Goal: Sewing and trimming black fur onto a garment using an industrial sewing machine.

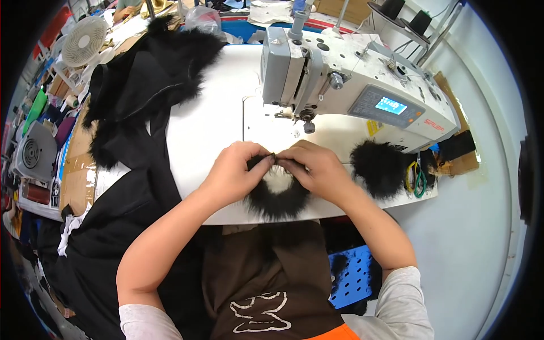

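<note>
Both my hands meet in front of the sewing machine (309, 73), pinching the ends of a black fur strip (277, 205) together. The strip hangs down as a ring, with the white table showing through its middle. My left hand (238, 170) grips one side of the joined ends between thumb and fingers. My right hand (317, 170) holds the other side, its fingertips touching those of the left. The machine's needle area lies just beyond my fingertips, apart from the fur.
A black garment with fur edging (153, 79) covers the table's left side and hangs off it. Right of my hand sit a black fur piece (378, 169) and green-handled scissors (419, 180). Below is a blue perforated crate (352, 277). A white fan (85, 41) stands far left.
</note>
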Demonstrator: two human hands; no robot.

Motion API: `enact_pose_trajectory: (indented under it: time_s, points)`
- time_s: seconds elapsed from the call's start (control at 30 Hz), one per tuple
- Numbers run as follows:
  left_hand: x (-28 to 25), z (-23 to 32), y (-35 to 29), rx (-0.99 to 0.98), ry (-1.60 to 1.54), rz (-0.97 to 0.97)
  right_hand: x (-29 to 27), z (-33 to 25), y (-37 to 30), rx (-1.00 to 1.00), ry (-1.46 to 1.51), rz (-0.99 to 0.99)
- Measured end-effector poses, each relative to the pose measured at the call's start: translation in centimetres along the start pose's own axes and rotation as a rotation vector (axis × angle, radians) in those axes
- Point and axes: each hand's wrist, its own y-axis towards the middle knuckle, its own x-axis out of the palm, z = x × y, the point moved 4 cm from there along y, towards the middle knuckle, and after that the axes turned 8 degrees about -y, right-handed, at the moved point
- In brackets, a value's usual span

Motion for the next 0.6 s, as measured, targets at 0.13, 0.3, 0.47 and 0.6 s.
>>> enact_pose_trajectory:
  time_s: [0.13, 0.3, 0.47, 0.6]
  points:
    - [0.5, -1.1, 2.0, 0.362, 0.422, 0.221, 2.8, 4.3, 1.7, 0.083, -0.160, -0.086]
    - [0.1, -2.2, 3.6, 0.448, 0.498, 0.098, 3.3, 5.9, 2.0, -0.020, -0.232, 0.056]
    - [-0.6, -2.4, 4.2, 0.367, 0.508, 0.049, 3.1, 6.8, 2.4, 0.090, -0.196, -0.111]
    - [-0.5, -2.1, 4.8, 0.366, 0.444, 0.095, 3.2, 7.1, 2.3, 0.058, -0.157, 0.015]
